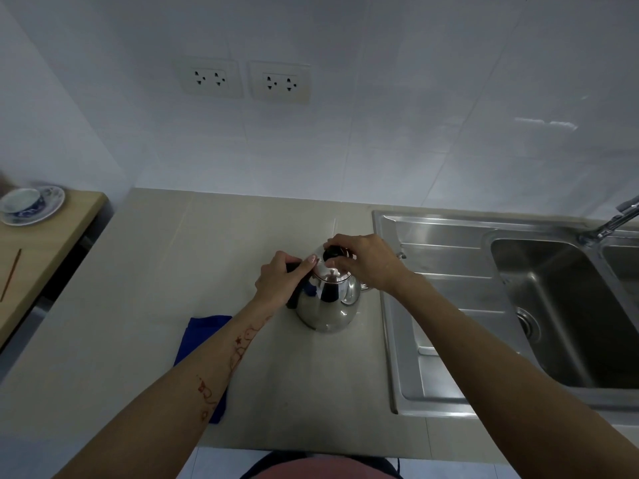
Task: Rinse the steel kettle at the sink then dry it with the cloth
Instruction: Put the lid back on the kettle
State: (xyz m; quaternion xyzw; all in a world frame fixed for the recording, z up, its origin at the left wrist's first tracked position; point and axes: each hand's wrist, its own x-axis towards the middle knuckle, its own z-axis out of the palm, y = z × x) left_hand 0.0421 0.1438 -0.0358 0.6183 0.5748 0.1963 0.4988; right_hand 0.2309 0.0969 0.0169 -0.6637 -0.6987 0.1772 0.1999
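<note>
The steel kettle [328,302] stands upright on the beige counter [155,305], just left of the sink [446,305]. My left hand [285,281] is closed around its black handle. My right hand [363,262] pinches the black knob of the kettle lid [332,252] from above. A blue cloth [204,335] lies flat on the counter to the kettle's left, and my left forearm covers part of it.
The sink's basin [560,305] lies to the right, with a faucet [612,221] at its far right corner. A wooden table [52,250] at the left holds a blue-and-white cup on a saucer [29,203]. Two wall sockets [245,81] sit on the tiled wall.
</note>
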